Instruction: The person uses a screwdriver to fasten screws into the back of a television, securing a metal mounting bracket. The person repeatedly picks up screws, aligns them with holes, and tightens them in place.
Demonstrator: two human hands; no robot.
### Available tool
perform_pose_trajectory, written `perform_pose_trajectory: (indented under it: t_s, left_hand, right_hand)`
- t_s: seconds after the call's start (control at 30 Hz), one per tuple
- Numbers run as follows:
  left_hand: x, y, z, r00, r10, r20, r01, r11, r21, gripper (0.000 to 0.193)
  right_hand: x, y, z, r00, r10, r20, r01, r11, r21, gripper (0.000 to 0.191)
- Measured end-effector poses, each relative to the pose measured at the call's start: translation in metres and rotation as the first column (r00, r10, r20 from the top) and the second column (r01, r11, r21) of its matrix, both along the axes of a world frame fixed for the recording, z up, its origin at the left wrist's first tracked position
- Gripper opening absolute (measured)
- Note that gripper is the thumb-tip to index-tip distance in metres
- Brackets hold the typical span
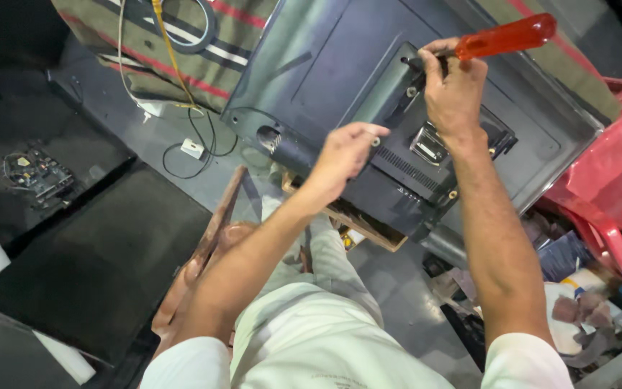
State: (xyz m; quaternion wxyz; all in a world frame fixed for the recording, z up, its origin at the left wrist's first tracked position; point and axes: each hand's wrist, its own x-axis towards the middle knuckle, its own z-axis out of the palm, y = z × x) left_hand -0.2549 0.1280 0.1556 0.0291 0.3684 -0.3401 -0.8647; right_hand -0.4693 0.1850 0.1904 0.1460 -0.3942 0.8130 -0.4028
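- Nearest of all are the person's pale trousers [325,338] and rolled white sleeves, from which both forearms reach away toward the work.
- The biggest thing is the flat-screen television [368,79], lying face down and tilted, its dark grey back panel up. It rests partly on a striped cloth [203,50] at the far side and partly on a wooden piece [368,229] near the knees.
- A raised black cover [412,155] sits in the middle of that back, still in place, with vent slots and a metal bracket [427,144] on it. At least two screws still show in it, one by the right hand and one at its near right edge, so I judge the unscrewing is only part way.
- To the right stands a red plastic chair [613,180]; to the left, black panels lie on the floor with a small circuit board [36,173] on one.
- The right hand [455,94] is closed round a screwdriver with an orange handle [505,37], its tip pressed to the cover's far corner.
- The left hand [343,155] is nearly closed, thumb and fingertips pinched together over the cover's near left edge; something small, perhaps a loosened screw [376,142], sits at the fingertips, though I cannot tell for certain.
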Motion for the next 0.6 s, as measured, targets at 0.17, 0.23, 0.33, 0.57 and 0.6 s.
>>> perform_pose_trajectory:
  t_s: [0.17, 0.23, 0.33, 0.57, 0.6]
  left_hand:
    - [0.014, -0.058, 0.001, 0.973, 0.23, -0.033, -0.206, 0.919, 0.337, 0.028]
    - [0.017, -0.069, -0.003, 0.963, 0.269, 0.0, -0.244, 0.873, 0.423, 0.028]
    - [0.019, -0.079, -0.01, 0.955, 0.296, 0.019, -0.27, 0.841, 0.469, 0.029]
    - [0.022, -0.082, -0.024, 0.96, 0.269, 0.082, -0.279, 0.875, 0.397, 0.03]
    - [0.022, -0.083, -0.026, 0.96, 0.268, 0.076, -0.276, 0.878, 0.391, 0.03]
  right_hand:
    - [0.002, -0.003, -0.008, 0.998, -0.004, 0.067, 0.002, 1.0, 0.031, 0.006]
    - [0.005, -0.002, -0.01, 0.998, 0.024, -0.053, -0.02, 0.997, 0.07, 0.008]
    - [0.008, 0.001, -0.011, 0.982, 0.013, -0.189, 0.004, 0.996, 0.09, 0.01]
    - [0.006, -0.002, -0.011, 0.986, -0.034, -0.162, 0.062, 0.984, 0.167, 0.011]
    - [0.006, -0.003, -0.01, 0.986, -0.032, -0.161, 0.063, 0.979, 0.192, 0.012]
